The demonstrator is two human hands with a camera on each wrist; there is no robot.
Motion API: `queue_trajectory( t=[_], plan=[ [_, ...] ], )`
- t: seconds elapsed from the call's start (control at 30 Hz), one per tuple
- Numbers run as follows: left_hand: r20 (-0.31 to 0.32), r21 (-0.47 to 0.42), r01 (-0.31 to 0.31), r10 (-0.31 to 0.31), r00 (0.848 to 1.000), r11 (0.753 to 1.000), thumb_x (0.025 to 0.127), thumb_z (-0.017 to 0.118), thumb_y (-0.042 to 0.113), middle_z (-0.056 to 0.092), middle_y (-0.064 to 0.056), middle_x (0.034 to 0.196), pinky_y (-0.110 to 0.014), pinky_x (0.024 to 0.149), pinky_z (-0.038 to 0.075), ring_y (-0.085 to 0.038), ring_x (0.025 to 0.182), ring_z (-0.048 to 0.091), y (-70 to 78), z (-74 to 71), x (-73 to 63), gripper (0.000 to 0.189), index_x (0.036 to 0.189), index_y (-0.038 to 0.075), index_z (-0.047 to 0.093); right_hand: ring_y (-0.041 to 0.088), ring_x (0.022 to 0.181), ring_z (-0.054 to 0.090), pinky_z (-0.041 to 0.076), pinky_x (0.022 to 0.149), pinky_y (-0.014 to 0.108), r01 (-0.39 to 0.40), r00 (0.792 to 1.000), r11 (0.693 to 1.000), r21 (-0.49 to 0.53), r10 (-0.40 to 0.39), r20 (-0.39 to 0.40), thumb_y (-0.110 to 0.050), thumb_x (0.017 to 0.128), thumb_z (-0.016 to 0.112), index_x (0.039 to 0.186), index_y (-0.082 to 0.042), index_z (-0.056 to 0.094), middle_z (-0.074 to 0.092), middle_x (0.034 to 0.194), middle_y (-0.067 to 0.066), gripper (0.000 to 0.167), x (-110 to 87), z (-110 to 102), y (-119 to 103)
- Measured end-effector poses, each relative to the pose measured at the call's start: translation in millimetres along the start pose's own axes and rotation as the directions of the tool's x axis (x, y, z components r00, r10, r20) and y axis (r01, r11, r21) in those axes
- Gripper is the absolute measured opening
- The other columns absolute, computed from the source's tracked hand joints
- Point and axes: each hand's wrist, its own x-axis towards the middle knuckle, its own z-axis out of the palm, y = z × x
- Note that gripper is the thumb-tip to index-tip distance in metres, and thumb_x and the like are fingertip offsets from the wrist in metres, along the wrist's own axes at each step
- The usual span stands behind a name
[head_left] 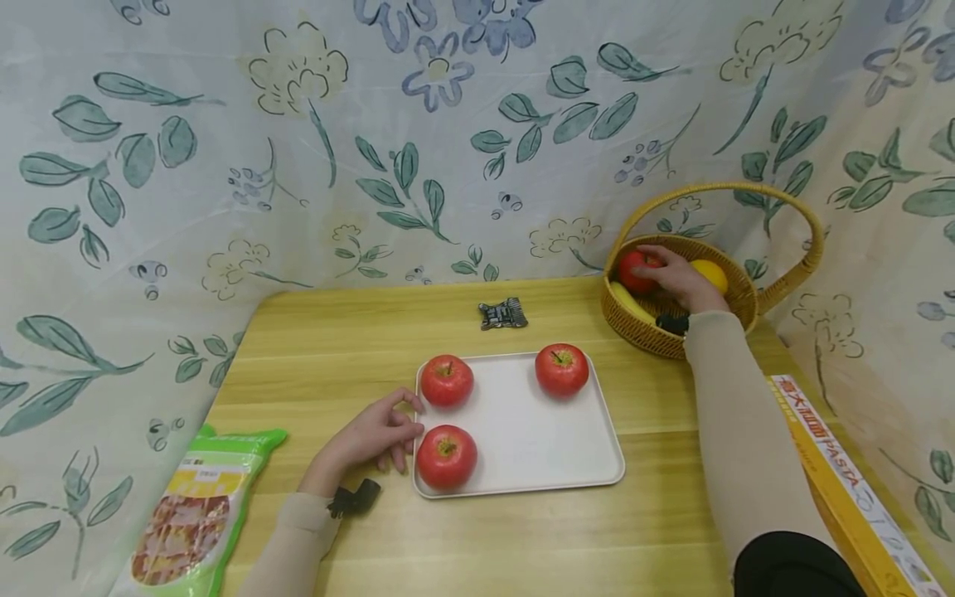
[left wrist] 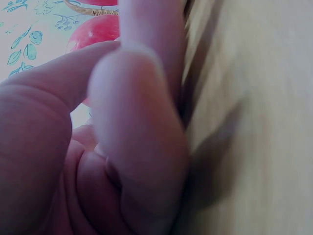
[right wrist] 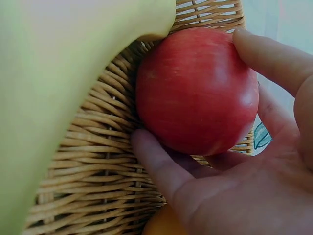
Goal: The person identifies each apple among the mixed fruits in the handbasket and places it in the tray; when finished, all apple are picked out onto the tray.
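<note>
Inside the wicker basket (head_left: 649, 332), my right hand (head_left: 675, 278) holds a red apple (right wrist: 198, 90), thumb on one side and fingers round the other. A banana (right wrist: 44, 73) lies beside that apple, and a yellow-orange fruit (head_left: 711, 274) sits further right in the basket. My left hand (head_left: 373, 435) is at the left rim of a white tray (head_left: 530, 439), fingers loosely bent and holding nothing. Whether it touches the rim I cannot tell. On the tray are an upper left apple (head_left: 447, 381), a lower left apple (head_left: 446, 458) and an upper right apple (head_left: 562, 370).
A small dark wrapped packet (head_left: 503, 314) lies behind the tray on the wooden table (head_left: 358, 332). At the left is a green food bag (head_left: 197, 514); at the right, a yellow pasta box (head_left: 850, 489). Floral cloth (head_left: 448, 207) hangs behind, close to the basket.
</note>
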Motion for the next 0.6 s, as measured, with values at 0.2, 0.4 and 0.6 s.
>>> queue_trajectory(
  t=[0.2,0.4,0.6],
  plan=[
    [-0.002,0.005,-0.004,0.004,1.0,1.0,0.104,0.07,0.029,0.07,-0.009,0.079,-0.027,0.044,0.051,-0.02,0.056,0.07,0.0,0.1,-0.5,0.039,0.133,0.012,0.049,0.046,0.153,0.027,0.032,0.126,0.063,-0.002,1.0,1.0,0.019,0.002,0.0,-0.025,0.111,0.056,0.171,-0.018,0.012,0.002,0.177,0.026,0.075,3.1,-0.1,2.2],
    [-0.003,0.009,-0.003,0.003,1.0,1.0,0.104,0.069,0.03,0.071,-0.008,0.08,-0.027,0.045,0.051,-0.02,0.056,0.07,-2.1,-0.2,0.2,0.038,0.133,0.013,0.049,0.045,0.154,0.027,0.032,0.127,0.062,-0.016,1.0,1.0,0.015,0.016,-0.011,-0.026,0.11,0.058,0.171,-0.02,0.015,0.005,0.177,0.025,0.075,3.6,-0.5,2.3],
    [-0.002,0.008,-0.004,0.004,1.0,1.0,0.104,0.07,0.031,0.071,-0.009,0.08,-0.027,0.044,0.051,-0.02,0.056,0.07,-1.9,0.1,0.1,0.04,0.133,0.013,0.05,0.041,0.152,0.032,0.034,0.127,0.058,-0.027,0.999,0.999,-0.037,0.026,-0.029,-0.034,0.109,0.06,0.171,-0.022,0.017,0.012,0.176,0.025,0.076,2.4,-1.9,1.9]
  ],
)
